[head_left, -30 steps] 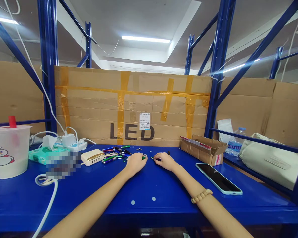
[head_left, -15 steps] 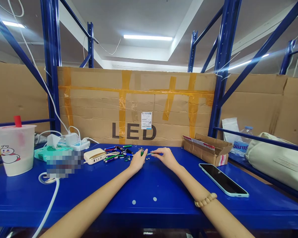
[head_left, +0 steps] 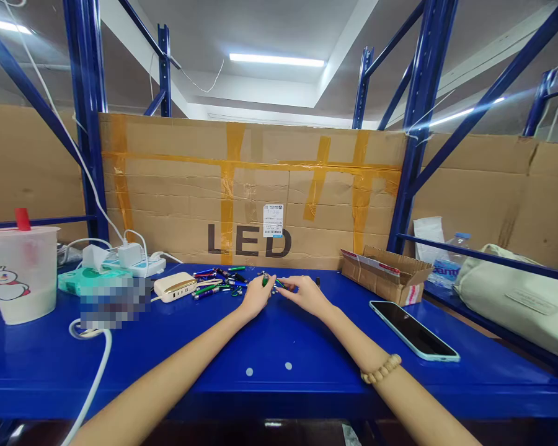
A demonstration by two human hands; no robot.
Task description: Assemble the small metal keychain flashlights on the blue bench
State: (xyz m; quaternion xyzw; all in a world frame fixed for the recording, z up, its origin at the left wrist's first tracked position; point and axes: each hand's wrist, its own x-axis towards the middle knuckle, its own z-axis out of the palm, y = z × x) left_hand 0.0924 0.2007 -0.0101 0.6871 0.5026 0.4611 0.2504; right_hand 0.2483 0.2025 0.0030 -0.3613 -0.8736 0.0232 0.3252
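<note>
My left hand [head_left: 256, 297] is closed around a green pen part [head_left: 265, 281], its end showing between thumb and fingers. Close beside it, my right hand [head_left: 309, 294] pinches a slim pen piece [head_left: 279, 283] with some green on it. The two pieces are near each other; whether they touch is too small to tell. Left of my hands lies a pile of pens and pen parts [head_left: 209, 291] in blue, green, red and black. Just past my right hand's knuckles a small dark piece [head_left: 317, 281] shows on the blue table.
A white-and-gold power bank [head_left: 174, 287] lies left of the pens, near a teal pack [head_left: 93, 282], a power strip [head_left: 155, 266] and a cup [head_left: 21, 285]. At right are an open cardboard box [head_left: 376, 277] and a phone [head_left: 413, 330]. Cardboard [head_left: 190, 198] closes the back.
My right hand has come slightly closer to my left, and the slim piece in it now tilts and shows green. The whole view has shifted a little.
</note>
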